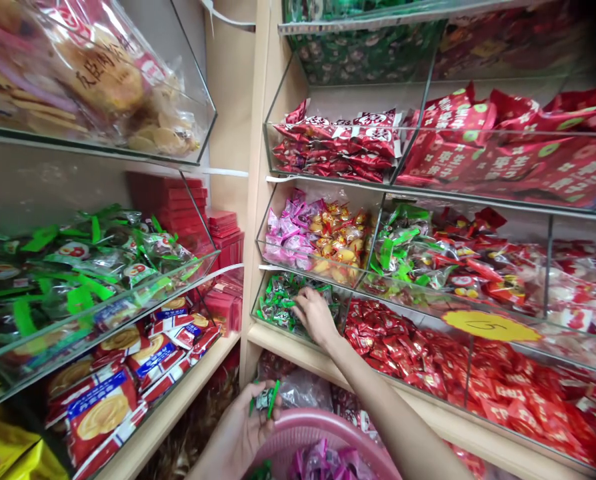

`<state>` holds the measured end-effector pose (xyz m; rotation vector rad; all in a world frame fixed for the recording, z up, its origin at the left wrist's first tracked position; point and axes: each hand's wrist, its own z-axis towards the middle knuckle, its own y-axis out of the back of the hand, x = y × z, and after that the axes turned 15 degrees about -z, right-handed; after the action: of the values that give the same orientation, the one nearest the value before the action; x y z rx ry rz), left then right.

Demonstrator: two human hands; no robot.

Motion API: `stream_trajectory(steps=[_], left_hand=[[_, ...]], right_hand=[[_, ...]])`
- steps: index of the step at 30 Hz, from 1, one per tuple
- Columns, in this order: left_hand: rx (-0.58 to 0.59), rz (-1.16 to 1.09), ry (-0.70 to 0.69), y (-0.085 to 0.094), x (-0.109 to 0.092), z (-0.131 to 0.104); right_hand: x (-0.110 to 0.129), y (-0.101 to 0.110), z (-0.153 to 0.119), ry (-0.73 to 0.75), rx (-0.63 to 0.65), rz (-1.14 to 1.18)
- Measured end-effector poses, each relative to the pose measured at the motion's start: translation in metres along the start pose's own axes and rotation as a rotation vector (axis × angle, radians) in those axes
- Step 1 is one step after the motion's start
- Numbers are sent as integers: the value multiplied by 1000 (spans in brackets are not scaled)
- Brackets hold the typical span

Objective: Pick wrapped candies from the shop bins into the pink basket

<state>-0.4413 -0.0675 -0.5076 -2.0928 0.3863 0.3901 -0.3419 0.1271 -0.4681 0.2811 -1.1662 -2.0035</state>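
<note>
My right hand (317, 317) reaches over the front of a clear bin holding green-wrapped candies (278, 293). Its fingers are bent together, with a green wrapper at the fingertips; how firmly they grip it is partly hidden. Lower down, my left hand (251, 420) holds a small green-wrapped candy (265, 400) between thumb and fingers, palm turned up. Just beside and below it sits a pink plastic basket (323, 419). Purple-wrapped candies (323, 461) lie inside the basket, along with a bit of green wrapper at its left side.
Red-wrapped candies (403, 340) fill the bins right of my right hand. Above are purple and yellow sweets (328, 233) behind a clear panel. A yellow price tag (492, 325) hangs at right. Left shelves hold green-wrapped packs (98, 253) and biscuit packs (103, 407). Wooden shelf edges (288, 347) border the basket.
</note>
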Motion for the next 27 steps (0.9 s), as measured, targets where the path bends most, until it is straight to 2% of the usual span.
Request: stream_trajectory(steps=[3, 6, 9, 11, 16, 20, 24, 27], left_hand=[[-5, -5, 28, 1, -2, 3], [-3, 27, 17, 1, -4, 4], [73, 165, -74, -6, -4, 0], [150, 277, -159, -15, -6, -5], [221, 405, -343, -38, -12, -9], [230, 429, -391, -41, -11, -8], [204, 298, -308, -34, 1, -12], [61, 122, -148, -25, 8, -10]], right_hand=[[1, 8, -8, -226, 24, 501], [9, 22, -23, -346, 158, 756], [23, 38, -42, -489, 280, 1144], [34, 45, -54, -549, 301, 1300], [57, 48, -74, -514, 322, 1291], [60, 45, -76, -501, 223, 1224], [55, 50, -78, -468, 195, 1165], [51, 57, -85, -488, 194, 1128]])
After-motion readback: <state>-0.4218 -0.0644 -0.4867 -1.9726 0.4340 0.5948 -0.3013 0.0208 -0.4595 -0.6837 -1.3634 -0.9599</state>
